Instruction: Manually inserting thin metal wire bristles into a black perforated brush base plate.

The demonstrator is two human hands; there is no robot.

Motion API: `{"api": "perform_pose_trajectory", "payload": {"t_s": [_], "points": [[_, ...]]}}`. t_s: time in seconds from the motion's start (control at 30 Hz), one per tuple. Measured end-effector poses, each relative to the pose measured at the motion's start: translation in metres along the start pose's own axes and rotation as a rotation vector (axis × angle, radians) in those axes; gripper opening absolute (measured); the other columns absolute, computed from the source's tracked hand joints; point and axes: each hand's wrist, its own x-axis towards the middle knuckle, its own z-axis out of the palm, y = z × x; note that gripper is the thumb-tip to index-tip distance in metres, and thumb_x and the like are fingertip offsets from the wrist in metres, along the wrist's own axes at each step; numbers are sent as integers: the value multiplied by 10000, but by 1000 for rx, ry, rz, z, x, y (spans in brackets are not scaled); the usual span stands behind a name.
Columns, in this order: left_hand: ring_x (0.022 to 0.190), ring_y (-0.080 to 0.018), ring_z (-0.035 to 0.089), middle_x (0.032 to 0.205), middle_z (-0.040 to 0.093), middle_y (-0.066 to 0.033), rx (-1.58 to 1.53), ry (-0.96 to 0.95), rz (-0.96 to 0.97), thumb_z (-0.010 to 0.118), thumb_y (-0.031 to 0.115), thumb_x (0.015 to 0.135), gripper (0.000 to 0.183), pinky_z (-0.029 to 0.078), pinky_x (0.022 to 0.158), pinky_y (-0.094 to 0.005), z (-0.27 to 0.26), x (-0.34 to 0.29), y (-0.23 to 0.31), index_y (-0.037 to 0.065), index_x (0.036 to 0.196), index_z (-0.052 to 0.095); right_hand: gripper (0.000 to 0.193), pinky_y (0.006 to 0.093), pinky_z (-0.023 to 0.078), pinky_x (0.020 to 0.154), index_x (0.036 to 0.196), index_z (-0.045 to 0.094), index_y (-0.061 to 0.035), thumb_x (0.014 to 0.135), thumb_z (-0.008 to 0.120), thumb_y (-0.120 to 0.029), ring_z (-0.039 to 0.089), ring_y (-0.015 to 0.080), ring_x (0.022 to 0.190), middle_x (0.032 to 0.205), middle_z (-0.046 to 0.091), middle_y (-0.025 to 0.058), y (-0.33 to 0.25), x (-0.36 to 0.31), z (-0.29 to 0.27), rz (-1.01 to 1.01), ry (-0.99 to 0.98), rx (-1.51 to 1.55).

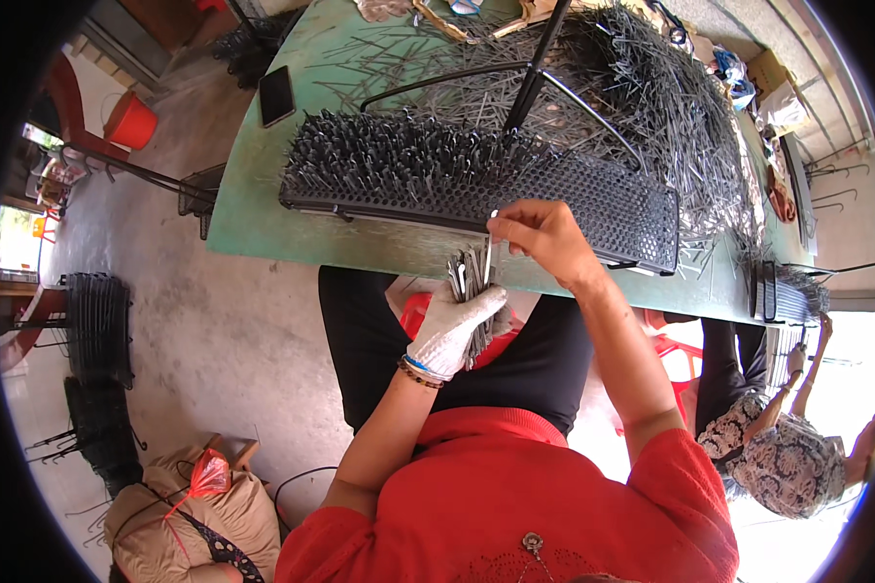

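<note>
In a white glove, my left hand is closed around a bundle of thin grey metal strips, held upright in front of the table's near edge. My bare right hand pinches one thin strip between thumb and fingertips, just above the bundle. Beyond both hands lies a long black perforated rack on the table. Many dark strips stand upright in its left and middle holes; the holes at its right end show bare.
Loose strips lie heaped across the green table behind the rack, under a black metal frame. A phone rests at the table's left. Another person works at the right. Stacked black racks and a red bucket stand leftward.
</note>
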Motion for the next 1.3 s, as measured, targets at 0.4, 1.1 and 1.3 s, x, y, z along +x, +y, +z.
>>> {"api": "perform_pose_trajectory", "payload": {"t_s": [0.4, 1.1, 1.3], "points": [[669, -180, 659, 786, 654, -101, -147, -56, -82, 574, 42, 903, 62, 577, 623, -286, -12, 8, -12, 3, 950, 572, 252, 232, 509, 712, 1078, 608, -8, 843, 694, -40, 640, 80, 748, 861, 700, 65, -19, 44, 23, -617, 512, -220], [698, -183, 670, 799, 644, -85, -228, -53, -3, 598, -12, 877, 113, 585, 622, -291, -17, 11, -16, 9, 984, 566, 181, 340, 448, 696, 930, 682, -52, 759, 733, -84, 617, 219, 750, 897, 675, 55, -1, 54, 25, -997, 440, -810], [693, -183, 669, 795, 641, -88, -220, 10, -25, 599, -23, 871, 130, 580, 616, -288, -12, 9, -10, 5, 993, 562, 179, 338, 442, 708, 927, 685, -44, 758, 727, -86, 606, 218, 788, 953, 658, 51, -5, 51, 21, -988, 427, -880]]}}
